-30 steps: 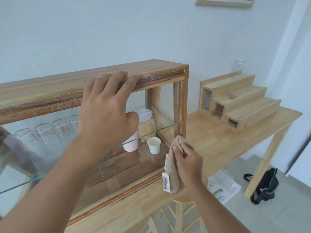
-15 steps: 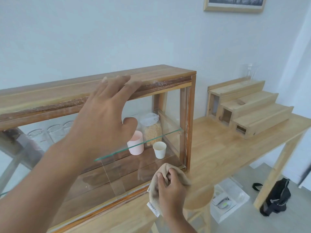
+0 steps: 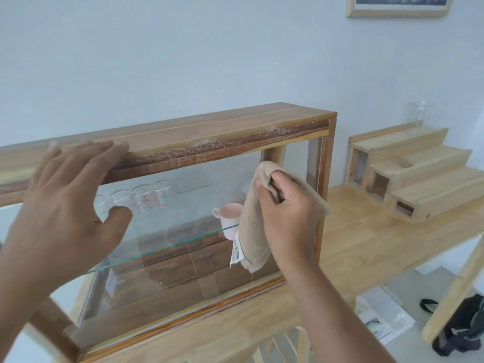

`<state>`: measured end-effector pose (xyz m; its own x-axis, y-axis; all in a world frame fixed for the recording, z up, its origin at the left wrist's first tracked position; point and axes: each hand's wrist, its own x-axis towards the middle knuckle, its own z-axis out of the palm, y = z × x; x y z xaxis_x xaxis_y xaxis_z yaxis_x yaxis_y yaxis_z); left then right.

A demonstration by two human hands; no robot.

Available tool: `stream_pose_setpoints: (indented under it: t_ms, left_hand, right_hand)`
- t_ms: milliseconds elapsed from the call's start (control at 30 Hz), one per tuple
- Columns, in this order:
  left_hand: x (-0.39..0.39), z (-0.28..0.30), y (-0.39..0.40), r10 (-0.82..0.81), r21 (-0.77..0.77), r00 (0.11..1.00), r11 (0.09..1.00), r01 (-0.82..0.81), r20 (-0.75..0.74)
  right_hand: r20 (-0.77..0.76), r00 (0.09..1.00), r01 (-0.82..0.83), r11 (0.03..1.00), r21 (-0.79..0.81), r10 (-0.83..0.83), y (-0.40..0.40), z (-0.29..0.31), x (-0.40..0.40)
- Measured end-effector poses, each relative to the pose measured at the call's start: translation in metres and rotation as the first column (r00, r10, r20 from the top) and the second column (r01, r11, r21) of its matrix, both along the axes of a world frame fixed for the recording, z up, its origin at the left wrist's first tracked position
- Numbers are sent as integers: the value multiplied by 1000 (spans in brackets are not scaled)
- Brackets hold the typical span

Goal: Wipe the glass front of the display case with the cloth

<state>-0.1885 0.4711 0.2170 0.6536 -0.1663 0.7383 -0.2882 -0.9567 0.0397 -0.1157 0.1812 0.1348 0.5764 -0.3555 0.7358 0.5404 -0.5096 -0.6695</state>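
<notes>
A wooden display case [image 3: 209, 132] with a glass front [image 3: 183, 205] stands on a light wooden table. My right hand [image 3: 285, 216] grips a beige cloth [image 3: 254, 231] and presses it against the upper right part of the glass; a white label hangs from the cloth. My left hand [image 3: 68, 205] rests flat on the case's top front rail at the left, fingers spread, thumb against the glass. Inside, a pink cup [image 3: 229, 218] and several clear glasses [image 3: 141, 197] stand behind a glass shelf [image 3: 162, 250].
A stepped wooden riser [image 3: 413, 174] with a clear jar [image 3: 421, 113] behind it sits on the table [image 3: 366, 237] to the right. A black bag [image 3: 463, 326] and a white box lie on the floor below. A framed picture [image 3: 398, 6] hangs on the wall.
My right hand has lifted the cloth from the case's lower right corner up onto the upper right glass. My left hand has slid left along the top rail.
</notes>
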Motion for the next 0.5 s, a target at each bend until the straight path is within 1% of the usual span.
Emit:
stream_pose_setpoints:
  t_ms: [33,100,167,233,333,433,500]
  left_hand:
    - [-1,-1,-1,12,17,1000,1000,-13,16]
    - [-6,2,-9,25,4,999,1000,-25,48]
    - [-10,6,-17,32,-13,997,999,-32,67]
    - [-12,7,-22,37,2,995,999,-37,89]
    - [-11,6,-24,27,28,993,999,-31,117]
    - [-8,4,-22,23,12,990,1000,-25,139]
    - [-7,2,-21,17,-1,988,1000,-17,156]
  right_hand:
    - [15,1000,25,1000,-5,-25,6,-6,-3]
    - [56,997,63,997,-35,-61,24,-27,-14]
    - [79,995,72,992,-103,-64,42,-50,-22]
    - [73,995,80,984,-159,-69,54,-60,-25]
    - [81,996,60,979,-197,-45,68,-44,-26]
    - [114,992,-17,968,-251,47,82,-8,-30]
    - [94,992,-57,954,-293,88,85,12,-32]
